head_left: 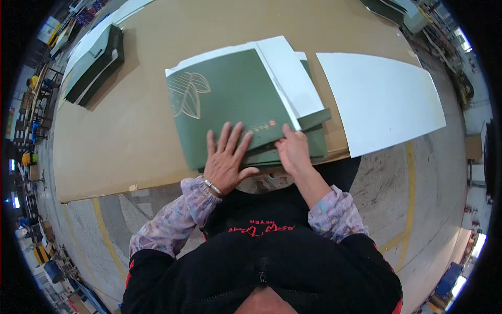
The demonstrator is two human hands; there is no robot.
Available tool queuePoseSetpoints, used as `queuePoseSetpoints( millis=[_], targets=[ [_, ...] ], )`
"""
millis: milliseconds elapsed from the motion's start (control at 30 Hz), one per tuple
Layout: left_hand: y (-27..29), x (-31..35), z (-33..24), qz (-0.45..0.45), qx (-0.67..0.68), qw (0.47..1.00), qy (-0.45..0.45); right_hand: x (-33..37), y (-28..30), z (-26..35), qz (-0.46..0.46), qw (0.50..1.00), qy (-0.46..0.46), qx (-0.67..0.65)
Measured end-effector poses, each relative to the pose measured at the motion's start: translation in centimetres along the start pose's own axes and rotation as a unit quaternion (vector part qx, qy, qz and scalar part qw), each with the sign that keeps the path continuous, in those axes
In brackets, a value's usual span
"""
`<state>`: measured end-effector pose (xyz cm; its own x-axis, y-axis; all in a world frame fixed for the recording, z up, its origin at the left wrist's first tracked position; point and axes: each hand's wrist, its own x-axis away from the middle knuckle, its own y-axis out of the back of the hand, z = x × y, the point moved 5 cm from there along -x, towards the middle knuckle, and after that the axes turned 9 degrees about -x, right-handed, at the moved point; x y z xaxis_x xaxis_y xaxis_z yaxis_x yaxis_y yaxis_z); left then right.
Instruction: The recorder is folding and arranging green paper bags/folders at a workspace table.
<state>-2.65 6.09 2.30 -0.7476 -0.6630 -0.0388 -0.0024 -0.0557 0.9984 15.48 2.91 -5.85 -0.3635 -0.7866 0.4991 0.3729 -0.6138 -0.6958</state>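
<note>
A green card piece (230,89) with a pale leaf outline and white edges lies in front of me on the table. My left hand (227,159) rests flat near its lower edge, fingers spread. At its lower right corner my right hand (294,152) grips the edge, thumb on top and the fingers partly hidden underneath. More green and white card (287,73) shows under and to the right of this piece, with a narrow green flap (314,119) sticking out beside my right hand.
Brown board (146,152) covers the table. A white sheet (384,102) lies at the right, reaching past the table edge. One stack of green card pieces (97,65) stands at the far left; another dark green stack (386,9) is at the far right corner.
</note>
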Motion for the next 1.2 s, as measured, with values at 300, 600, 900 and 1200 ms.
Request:
queuePoseSetpoints(
  millis=[300,600,900,1200],
  targets=[
    [-0.9,-2.7,-4.8,-0.032,0.038,0.991,-0.127,7.1,1.3,8.8,0.012,0.99,0.004,0.14],
    [-0.1,-5.9,-8.9,-0.042,0.036,0.991,-0.121,6.6,3.6,11.7,0.0,0.994,0.03,0.104],
    [-1.0,-6.1,-8.9,-0.034,0.064,0.993,-0.092,5.0,3.8,10.9,0.027,0.99,0.061,0.121],
    [-1.6,-5.8,-8.8,-0.041,0.035,0.995,-0.079,2.7,1.0,9.8,0.172,0.882,0.087,0.431]
  ],
)
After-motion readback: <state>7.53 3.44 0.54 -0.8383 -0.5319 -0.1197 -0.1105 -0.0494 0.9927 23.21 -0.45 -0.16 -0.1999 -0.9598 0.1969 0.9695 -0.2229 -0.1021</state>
